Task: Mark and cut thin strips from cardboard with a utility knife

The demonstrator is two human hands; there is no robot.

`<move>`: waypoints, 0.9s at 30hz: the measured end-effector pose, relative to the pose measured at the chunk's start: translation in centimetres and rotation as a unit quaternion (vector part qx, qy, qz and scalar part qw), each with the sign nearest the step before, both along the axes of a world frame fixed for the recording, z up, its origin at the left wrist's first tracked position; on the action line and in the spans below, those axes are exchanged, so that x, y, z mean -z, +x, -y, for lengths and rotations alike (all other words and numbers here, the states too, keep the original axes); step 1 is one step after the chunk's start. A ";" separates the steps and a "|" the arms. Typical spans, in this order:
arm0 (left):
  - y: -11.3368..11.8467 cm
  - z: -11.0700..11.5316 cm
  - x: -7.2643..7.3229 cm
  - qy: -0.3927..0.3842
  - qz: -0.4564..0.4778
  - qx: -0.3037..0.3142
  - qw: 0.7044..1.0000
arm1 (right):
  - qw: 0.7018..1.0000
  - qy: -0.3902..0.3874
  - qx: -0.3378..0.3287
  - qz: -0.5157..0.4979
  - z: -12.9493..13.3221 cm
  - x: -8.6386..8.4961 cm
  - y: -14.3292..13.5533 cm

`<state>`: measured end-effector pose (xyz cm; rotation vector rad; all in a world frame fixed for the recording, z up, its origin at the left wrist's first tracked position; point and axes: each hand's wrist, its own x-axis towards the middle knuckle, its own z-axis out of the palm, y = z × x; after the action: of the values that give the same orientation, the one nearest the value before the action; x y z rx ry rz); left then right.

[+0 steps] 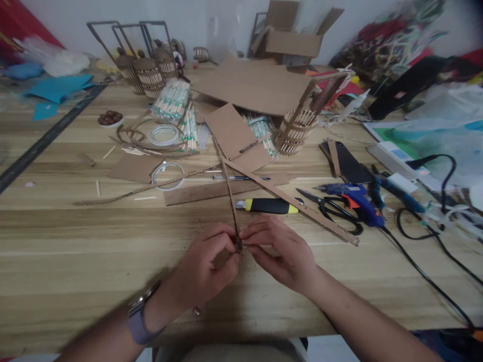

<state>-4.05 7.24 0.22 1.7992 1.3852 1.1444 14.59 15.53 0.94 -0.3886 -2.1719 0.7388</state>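
Note:
A narrow cardboard strip [230,196] runs from the middle of the table toward me, its near end curled into a small tight roll. My left hand [211,261] pinches that rolled end between thumb and fingers. From the other side, my right hand [277,251] closes its fingertips on the same end. Just beyond my right hand lies a yellow-and-black utility knife [271,205]. A wider cardboard strip [290,198] slants past it to the right, and another thin strip [143,188] stretches off to the left.
Black scissors [332,206] and a blue glue gun [350,198] with a trailing cord lie at right. A small bucket with a tall handle [296,131] stands behind. Tape rolls [168,176], a pen [241,177], cardboard sheets [249,85] and a bowl of brown beads [110,118] lie farther back.

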 end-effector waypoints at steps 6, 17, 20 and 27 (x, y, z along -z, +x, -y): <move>0.0 -0.1 -0.1 -0.024 0.025 0.005 0.999 | 0.999 -0.047 0.022 -0.007 0.3 0.1 -0.1; 0.3 -0.2 0.5 -0.185 0.126 -0.056 0.973 | 0.985 0.049 0.123 0.114 -0.5 0.9 0.0; 0.4 -0.2 0.4 -0.150 0.080 -0.071 0.983 | 0.988 0.013 0.106 0.108 0.1 0.7 -0.3; 0.6 0.3 0.8 -0.067 -0.042 -0.066 0.995 | 0.987 0.022 0.114 0.111 0.9 1.2 -0.6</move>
<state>-3.44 6.96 -0.61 1.6997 1.6116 1.0233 14.02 14.60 -0.28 -0.7127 -2.2965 0.5406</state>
